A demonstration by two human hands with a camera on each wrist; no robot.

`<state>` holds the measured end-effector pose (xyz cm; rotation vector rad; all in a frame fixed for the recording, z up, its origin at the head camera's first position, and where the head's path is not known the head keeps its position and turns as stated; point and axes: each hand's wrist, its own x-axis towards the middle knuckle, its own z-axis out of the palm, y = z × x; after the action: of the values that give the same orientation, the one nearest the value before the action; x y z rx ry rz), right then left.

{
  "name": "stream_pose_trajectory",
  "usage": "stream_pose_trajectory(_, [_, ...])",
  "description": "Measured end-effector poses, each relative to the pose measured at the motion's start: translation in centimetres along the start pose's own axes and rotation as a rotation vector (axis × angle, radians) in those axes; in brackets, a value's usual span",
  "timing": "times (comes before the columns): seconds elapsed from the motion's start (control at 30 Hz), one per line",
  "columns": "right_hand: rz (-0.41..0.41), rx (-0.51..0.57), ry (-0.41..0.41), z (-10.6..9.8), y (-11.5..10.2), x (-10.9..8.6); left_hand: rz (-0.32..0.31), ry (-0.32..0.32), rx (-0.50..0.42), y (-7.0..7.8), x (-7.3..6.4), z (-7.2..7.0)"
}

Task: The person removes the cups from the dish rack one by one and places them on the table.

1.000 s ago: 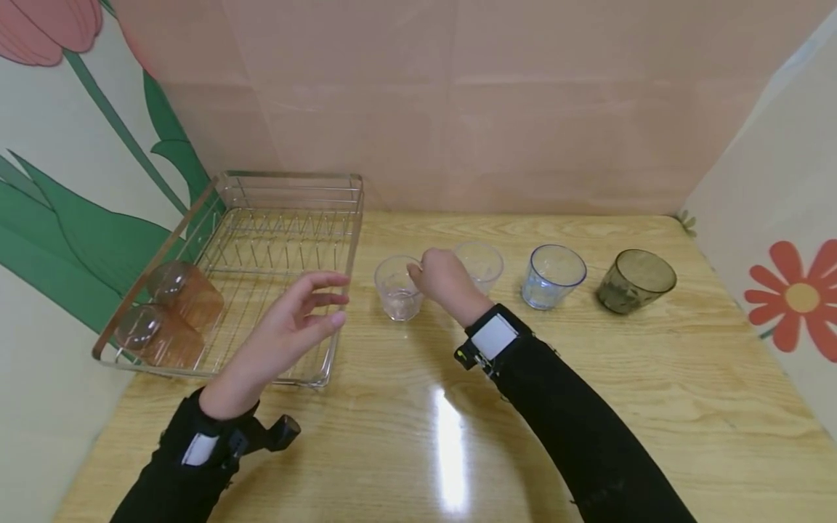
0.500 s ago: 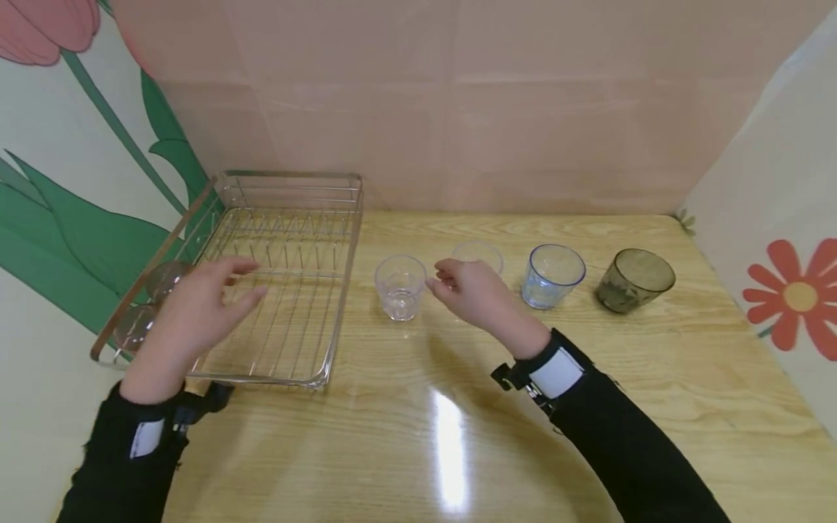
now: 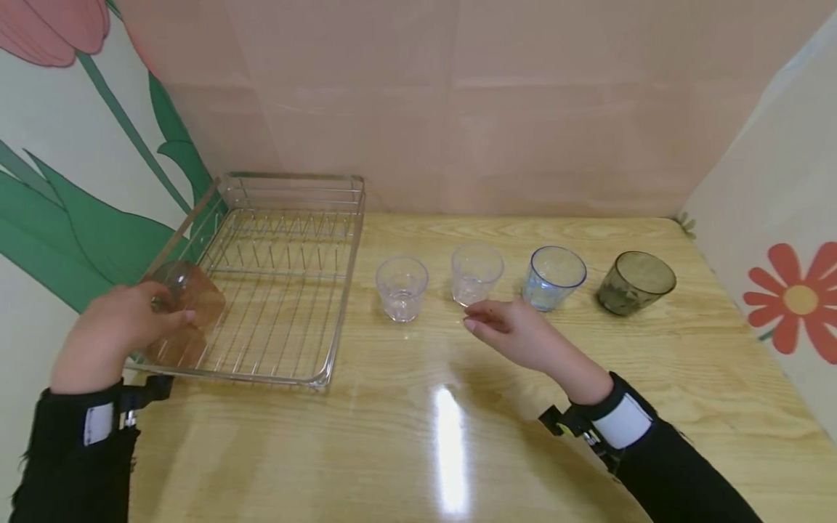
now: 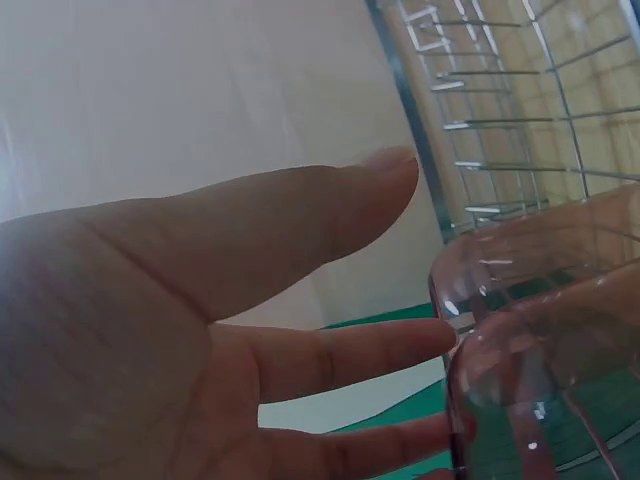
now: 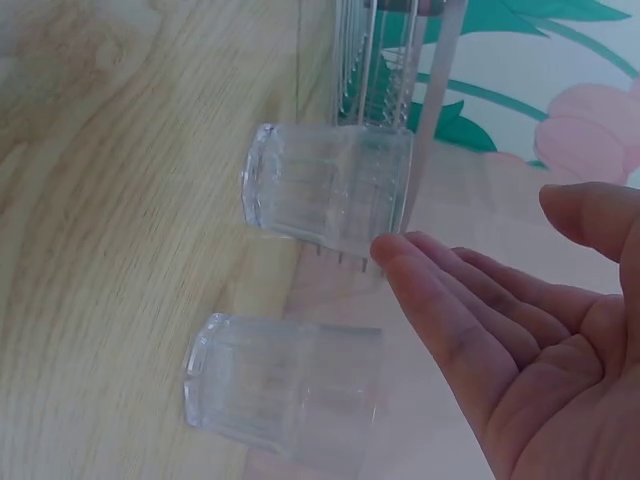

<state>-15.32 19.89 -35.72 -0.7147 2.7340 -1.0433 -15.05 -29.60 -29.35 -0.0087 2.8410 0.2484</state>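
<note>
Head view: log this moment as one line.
left grip: at pink glasses in wire rack, not holding them | right grip: holding nothing, near two clear glasses | blue-rimmed glass, olive glass: upright on table

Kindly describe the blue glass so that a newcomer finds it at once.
Right of the rack stand four glasses in a row. Third from the rack, the blue glass sits between a clear glass and a brown glass; only its rim is blue.
</note>
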Motion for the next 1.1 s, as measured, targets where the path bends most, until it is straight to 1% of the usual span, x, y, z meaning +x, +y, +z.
stream_pose_trajectory(0.07, [-0.004,0.004,0.003,-0.1,0.0,-0.4,-0.006,0.017,0.008,-0.1,0.1,0.1])
stream_pose_trajectory(0.17, [-0.006,0.003,0.002,-0.2,0.0,-0.7,-0.016,0.026,0.036,-0.4,0.2,0.1])
stream_pose_trajectory(0.27, [-0.006,-0.005,-0.003,-0.3,0.0,-0.8,-0.022,-0.01,-0.006,-0.8,0.6,0.2])
stream_pose_trajectory(0.4, [0.004,-0.014,-0.006,-0.3,0.3,-1.0,-0.019,-0.066,-0.094,-1.2,1.0,0.4])
stream_pose_trajectory(0.53, [0.009,-0.009,-0.017,-0.1,0.5,-1.3,0.012,-0.075,-0.096,-1.5,1.2,1.0])
stream_pose_trajectory(0.63, [0.006,-0.022,-0.016,0.2,0.6,-1.6,0.054,-0.071,-0.086,-1.3,1.4,1.6])
stream_pose_trajectory(0.73, [0.015,-0.036,-0.01,0.3,0.7,-1.8,0.07,-0.067,-0.08,-1.1,1.6,2.1])
stream_pose_trajectory(0.87, [0.027,-0.033,-0.018,0.4,0.7,-2.0,0.058,-0.078,-0.076,-1.0,1.8,2.3])
stream_pose_trajectory(0.97, [0.02,-0.044,-0.021,0.5,0.8,-2.1,0.057,-0.071,-0.085,-1.3,1.9,2.5])
stream_pose_trajectory(1.03, [0.016,-0.057,-0.02,0.5,0.8,-2.0,0.053,-0.057,-0.089,-1.6,1.8,2.6])
stream_pose_trajectory(1.1, [0.015,-0.067,-0.02,0.5,0.8,-2.0,0.048,-0.031,-0.092,-2.0,1.9,2.8])
